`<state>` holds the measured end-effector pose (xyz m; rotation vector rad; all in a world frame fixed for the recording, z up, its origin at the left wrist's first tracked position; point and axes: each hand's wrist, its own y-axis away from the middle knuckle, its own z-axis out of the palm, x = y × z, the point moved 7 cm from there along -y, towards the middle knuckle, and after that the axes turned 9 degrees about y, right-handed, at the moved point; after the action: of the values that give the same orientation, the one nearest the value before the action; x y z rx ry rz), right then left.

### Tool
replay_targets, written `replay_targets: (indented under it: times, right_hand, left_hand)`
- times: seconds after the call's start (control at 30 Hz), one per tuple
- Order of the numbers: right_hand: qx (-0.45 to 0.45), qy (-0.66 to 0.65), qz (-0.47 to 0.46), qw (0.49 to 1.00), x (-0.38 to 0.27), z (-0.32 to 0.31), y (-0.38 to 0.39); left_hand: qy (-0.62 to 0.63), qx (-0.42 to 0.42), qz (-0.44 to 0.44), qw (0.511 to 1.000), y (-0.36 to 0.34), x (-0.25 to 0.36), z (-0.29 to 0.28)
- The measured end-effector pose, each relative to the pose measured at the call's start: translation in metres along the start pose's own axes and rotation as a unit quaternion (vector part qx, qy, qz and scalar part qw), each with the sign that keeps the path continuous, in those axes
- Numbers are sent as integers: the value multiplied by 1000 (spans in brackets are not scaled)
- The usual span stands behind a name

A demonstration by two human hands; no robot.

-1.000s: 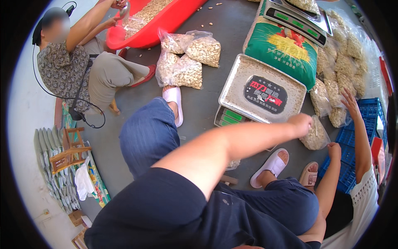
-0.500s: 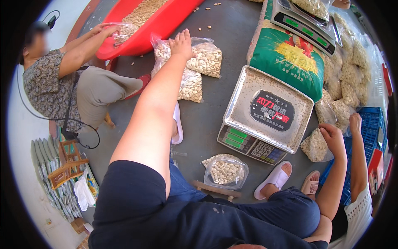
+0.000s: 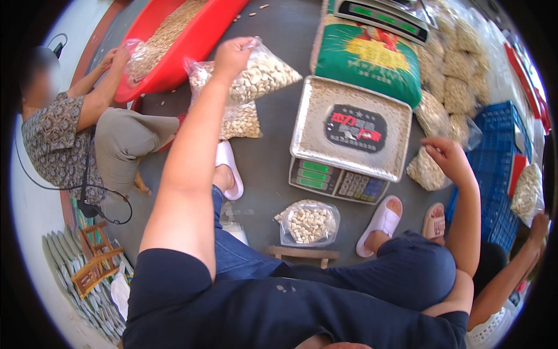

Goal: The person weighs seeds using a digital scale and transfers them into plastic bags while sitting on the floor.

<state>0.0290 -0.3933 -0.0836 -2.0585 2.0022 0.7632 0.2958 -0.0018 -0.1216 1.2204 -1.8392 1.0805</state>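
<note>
My left hand (image 3: 233,56) grips the upper corner of a clear plastic bag of pale, flat beans (image 3: 264,74) and holds it raised and tilted. Below it, on the grey floor, lie other bags of the same beans (image 3: 239,121). Over by the blue crate my right hand (image 3: 449,157) is loosely curled, thumb and fingers apart and nothing in it. Just under those fingers rests another filled bag (image 3: 429,170). Between my hands is a scale with a metal pan (image 3: 317,139). An opened bag of beans (image 3: 311,224) sits by my feet.
A second scale (image 3: 381,20) rests on a green sack (image 3: 366,64). Filled bags (image 3: 459,87) pile up beside a blue crate (image 3: 494,151). At left, a person (image 3: 64,122) works at a red tub (image 3: 215,29). Another person's hand (image 3: 539,228) holds a bag at far right.
My left hand has closed on a bag and lifted it off the floor. My right fingers have parted slightly. The person at right has moved from the crate and now holds a bag.
</note>
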Motion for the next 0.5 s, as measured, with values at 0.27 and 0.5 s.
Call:
replay_targets:
  times: [0.27,0.5]
  right_hand:
    - [45,-32,-52,997,-15,-19,16]
    - [42,-49,-45,997,-2,-24,27]
  left_hand:
    - [35,-25,151,988,26,174,49]
    - [-47,-15,144,988,69,186,134]
